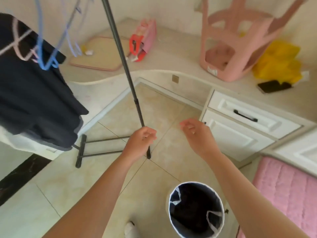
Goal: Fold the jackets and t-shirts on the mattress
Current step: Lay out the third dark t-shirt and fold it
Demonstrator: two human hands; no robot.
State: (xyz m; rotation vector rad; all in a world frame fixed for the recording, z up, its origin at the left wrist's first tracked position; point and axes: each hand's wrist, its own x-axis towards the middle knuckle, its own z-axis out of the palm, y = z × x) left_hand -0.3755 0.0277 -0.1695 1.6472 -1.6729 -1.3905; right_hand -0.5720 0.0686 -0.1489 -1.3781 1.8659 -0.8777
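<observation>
Fetching garments, seemingly: left hand (142, 140) grips pole (127, 73), fingers curled round it; right hand (193, 132) loose, holding nothing. Next, probably unhook dark garment (34, 100) from hangers (40, 48).

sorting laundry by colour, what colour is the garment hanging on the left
The garment is dark navy, nearly black; head view.
</observation>
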